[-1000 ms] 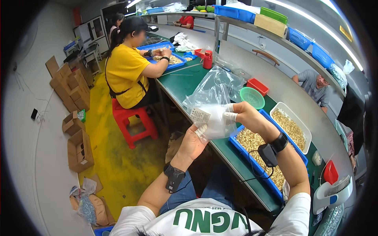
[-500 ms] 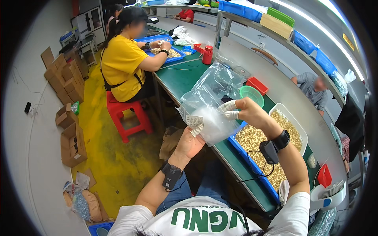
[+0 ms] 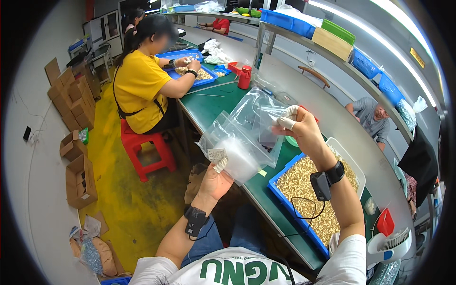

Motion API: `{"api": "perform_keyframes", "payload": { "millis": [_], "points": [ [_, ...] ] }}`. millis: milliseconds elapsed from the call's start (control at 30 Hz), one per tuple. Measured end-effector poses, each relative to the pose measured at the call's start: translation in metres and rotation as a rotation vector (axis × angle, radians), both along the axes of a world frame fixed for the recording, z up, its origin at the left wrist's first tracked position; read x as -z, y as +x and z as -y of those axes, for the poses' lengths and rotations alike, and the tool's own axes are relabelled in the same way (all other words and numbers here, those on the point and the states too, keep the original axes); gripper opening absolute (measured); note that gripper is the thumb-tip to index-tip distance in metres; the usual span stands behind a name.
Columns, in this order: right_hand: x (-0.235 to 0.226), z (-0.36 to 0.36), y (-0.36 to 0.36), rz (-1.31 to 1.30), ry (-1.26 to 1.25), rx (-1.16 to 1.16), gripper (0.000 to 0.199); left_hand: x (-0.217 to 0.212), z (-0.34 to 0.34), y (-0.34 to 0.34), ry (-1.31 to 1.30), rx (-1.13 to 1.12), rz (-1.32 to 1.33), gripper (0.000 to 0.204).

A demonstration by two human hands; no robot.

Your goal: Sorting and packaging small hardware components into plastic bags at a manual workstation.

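My left hand (image 3: 217,183) pinches the lower left side of a clear plastic bag (image 3: 240,161) with a whitish, cloudy bundle inside. A small printed label (image 3: 217,155) sits by my thumb. To the upper right, my right hand (image 3: 304,130) is raised with its fingertips pinched on thin clear plastic at the bag's upper edge; how the film sits between them is hard to make out. White finger covers are on fingertips of both hands. Beneath my right forearm, a blue tray (image 3: 280,187) holds many small brass-coloured parts (image 3: 308,190).
Behind the tray stands a white bin (image 3: 359,176) of similar parts. More clear plastic (image 3: 251,102) lies on the green tabletop (image 3: 202,110), near a red flask (image 3: 244,77). A co-worker in yellow (image 3: 142,92) sits on a red stool (image 3: 147,149). A white fan (image 3: 389,244) stands at right.
My right hand has risen and drawn away from my left, spreading the plastic between them. My left hand has shifted slightly left and down, and the view has turned a little.
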State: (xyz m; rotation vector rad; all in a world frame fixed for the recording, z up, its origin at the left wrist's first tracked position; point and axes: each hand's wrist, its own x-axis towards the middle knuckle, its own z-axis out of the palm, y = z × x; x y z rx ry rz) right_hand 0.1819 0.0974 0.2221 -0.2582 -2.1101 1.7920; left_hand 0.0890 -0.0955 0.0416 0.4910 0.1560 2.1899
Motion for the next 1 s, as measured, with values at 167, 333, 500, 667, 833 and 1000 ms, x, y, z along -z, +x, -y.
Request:
{"api": "perform_keyframes", "payload": {
  "millis": [167,333,500,667,833,1000],
  "points": [
    [0.002,-0.01,-0.015,-0.037,0.024,-0.001,0.019,-0.007,0.0,-0.016,-0.011,0.01,0.058,0.048],
    [-0.005,-0.011,-0.023,-0.005,0.024,0.022,0.021,-0.012,0.0,-0.029,0.013,-0.03,0.0,0.052],
    [-0.006,-0.01,-0.024,0.012,0.073,-0.015,0.021,-0.009,-0.009,-0.035,-0.028,-0.072,-0.014,0.051],
    [-0.001,-0.013,-0.017,0.089,0.215,-0.019,0.018,-0.006,-0.011,-0.027,-0.052,-0.063,-0.014,0.047],
    [0.0,-0.017,-0.005,0.204,0.383,-0.013,0.013,-0.012,-0.012,-0.016,-0.045,-0.01,-0.049,0.039],
    [-0.006,-0.008,0.005,0.292,0.562,-0.029,0.011,-0.02,-0.009,-0.004,-0.109,-0.024,-0.099,0.035]
  ]
}}
